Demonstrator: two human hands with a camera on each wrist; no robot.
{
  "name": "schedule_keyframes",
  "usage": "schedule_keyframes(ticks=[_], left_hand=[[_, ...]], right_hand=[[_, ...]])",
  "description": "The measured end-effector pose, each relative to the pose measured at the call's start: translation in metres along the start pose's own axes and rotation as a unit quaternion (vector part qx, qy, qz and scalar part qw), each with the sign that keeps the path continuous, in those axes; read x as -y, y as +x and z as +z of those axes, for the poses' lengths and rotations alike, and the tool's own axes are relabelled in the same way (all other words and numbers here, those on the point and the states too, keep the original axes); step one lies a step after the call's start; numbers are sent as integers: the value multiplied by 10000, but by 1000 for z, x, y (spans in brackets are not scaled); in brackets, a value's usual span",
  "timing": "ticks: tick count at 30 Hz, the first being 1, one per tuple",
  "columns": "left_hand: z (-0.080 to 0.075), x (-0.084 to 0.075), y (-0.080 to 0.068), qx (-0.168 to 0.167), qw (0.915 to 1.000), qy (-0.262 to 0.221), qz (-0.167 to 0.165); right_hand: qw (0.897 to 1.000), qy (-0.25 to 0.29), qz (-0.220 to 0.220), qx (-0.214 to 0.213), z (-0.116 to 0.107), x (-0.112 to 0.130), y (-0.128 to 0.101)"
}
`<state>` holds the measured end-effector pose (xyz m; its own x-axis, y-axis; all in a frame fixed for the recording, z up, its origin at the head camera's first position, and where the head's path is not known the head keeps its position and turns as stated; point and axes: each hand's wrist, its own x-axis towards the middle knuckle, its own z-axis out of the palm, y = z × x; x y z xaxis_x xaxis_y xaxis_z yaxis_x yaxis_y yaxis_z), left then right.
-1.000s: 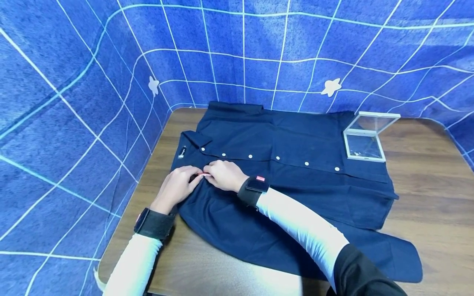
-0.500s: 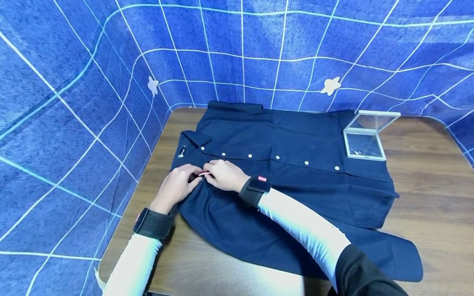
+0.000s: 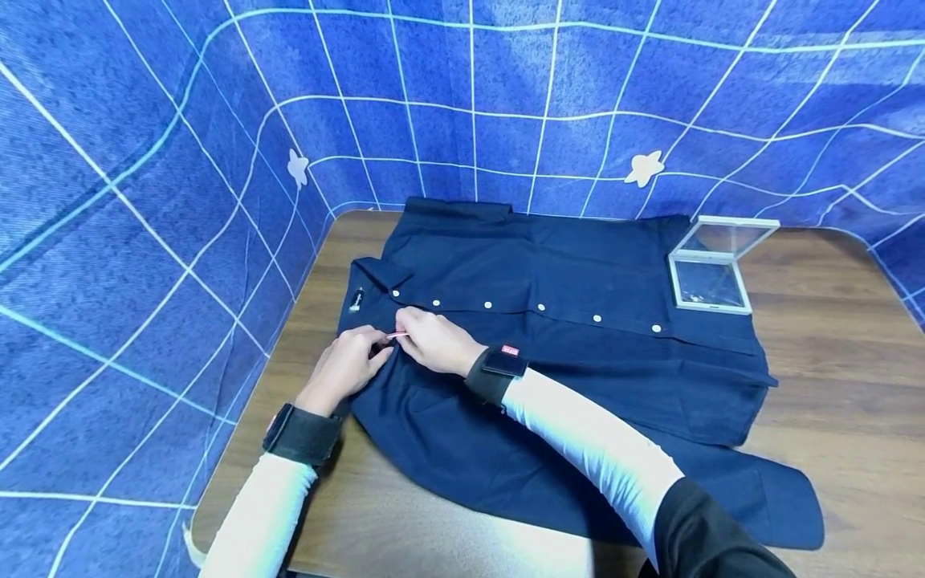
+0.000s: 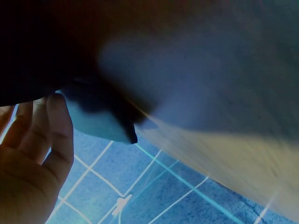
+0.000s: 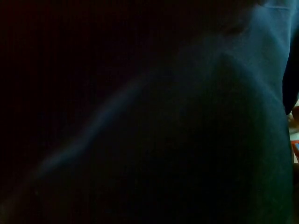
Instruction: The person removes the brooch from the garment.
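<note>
A dark navy button-up shirt [image 3: 592, 377] lies on the wooden table, its collar toward the left and a row of white buttons across it. Just below the collar, my left hand [image 3: 345, 368] pinches the shirt's cloth between fingers and thumb. My right hand [image 3: 438, 343] meets it there, its fingertips pinching a slim red-and-white strip [image 3: 396, 335] that bridges the two hands; its kind is too small to tell. In the left wrist view, the left hand's fingers [image 4: 58, 119] reach up to the dark cloth. Dark, blurred fabric fills most of the right wrist view.
An open clear-lidded case [image 3: 711, 285] with a white frame rests on the shirt's far right, small bits inside. Blue grid-patterned curtain [image 3: 506, 96] hangs behind and to the left of the wooden table [image 3: 831, 361].
The right hand's fingertips have risen slightly away from the left hand, and the red-and-white strip is turned a little. The left hand has shifted slightly downward. The shirt and case stay put.
</note>
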<state>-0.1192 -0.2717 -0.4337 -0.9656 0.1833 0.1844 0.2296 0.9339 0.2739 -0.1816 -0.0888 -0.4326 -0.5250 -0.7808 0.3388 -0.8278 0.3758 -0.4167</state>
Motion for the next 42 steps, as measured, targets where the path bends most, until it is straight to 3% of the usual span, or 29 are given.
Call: schedule_keyframes(ticks=[6, 16, 22, 27, 35, 42], left_hand=[[0, 0, 3, -28, 9997, -220, -81], [-1, 0, 3, -313, 9983, -493, 54], [-3, -1, 2, -90, 9984, -517, -232], [-3, -1, 2, -71, 9977, -531, -412], [-4, -1, 0, -523, 9981, -313, -73], [-5, -1, -2, -877, 9957, -235, 204]], right_hand=[[9999, -126, -28, 69, -1, 3, 1], [9967, -765, 36, -253, -1, -2, 0], [9974, -715, 63, -9, -1, 1, 0], [9978, -647, -30, -129, 0, 2, 0], [9977, -569, -113, -363, 0, 0, -1], [9966, -782, 198, -182, -1, 5, -2]])
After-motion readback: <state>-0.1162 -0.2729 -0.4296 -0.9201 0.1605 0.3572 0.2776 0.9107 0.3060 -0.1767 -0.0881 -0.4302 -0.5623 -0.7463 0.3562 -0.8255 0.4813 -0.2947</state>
